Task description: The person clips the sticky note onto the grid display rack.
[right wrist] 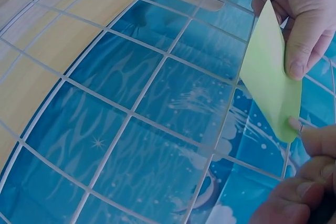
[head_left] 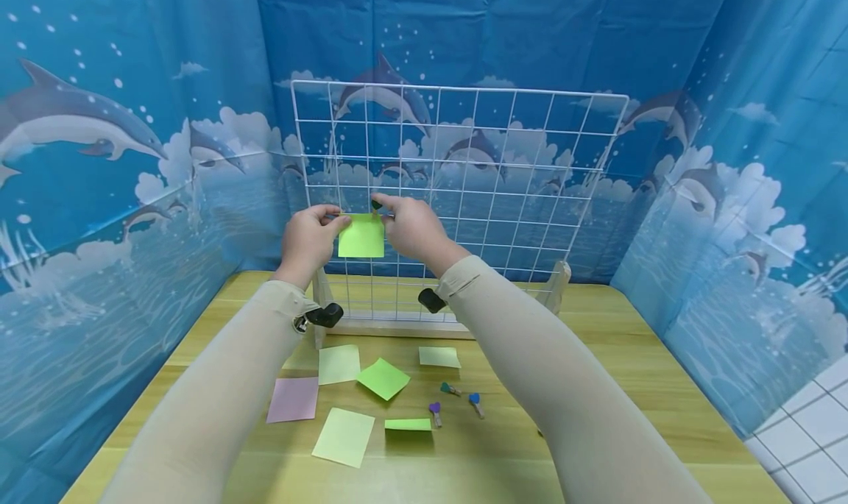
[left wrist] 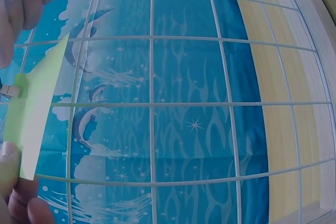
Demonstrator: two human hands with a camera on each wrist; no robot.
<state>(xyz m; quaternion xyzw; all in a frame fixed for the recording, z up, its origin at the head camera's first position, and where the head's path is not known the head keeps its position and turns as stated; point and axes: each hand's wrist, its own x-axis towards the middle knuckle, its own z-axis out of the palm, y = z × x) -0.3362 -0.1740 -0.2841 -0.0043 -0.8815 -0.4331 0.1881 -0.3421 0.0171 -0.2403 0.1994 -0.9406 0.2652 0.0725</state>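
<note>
A bright green sticky note (head_left: 361, 236) stands upright against the white wire grid (head_left: 457, 191), left of its middle. My left hand (head_left: 308, 240) pinches its upper left corner, thumb (right wrist: 297, 66) on the near face. At the opposite upper corner, my right hand (head_left: 419, 228) holds a small wooden clothespin (left wrist: 9, 92) with a dark heart on it. The clothespin's tip overlaps the note's top edge in the left wrist view. From the right wrist, the note (right wrist: 270, 77) appears tilted away from the wires, and fingers hide most of the clothespin.
Yellow-green sticky notes (head_left: 343, 437), a pink one (head_left: 293, 399) and a folded green one (head_left: 407, 424) lie on the wooden table (head_left: 252, 474). Heart clothespins in purple (head_left: 435, 413), blue (head_left: 476, 405) and teal (head_left: 450, 389) lie beside them. Wooden feet (head_left: 559, 279) support the grid before a dolphin curtain (head_left: 530, 33).
</note>
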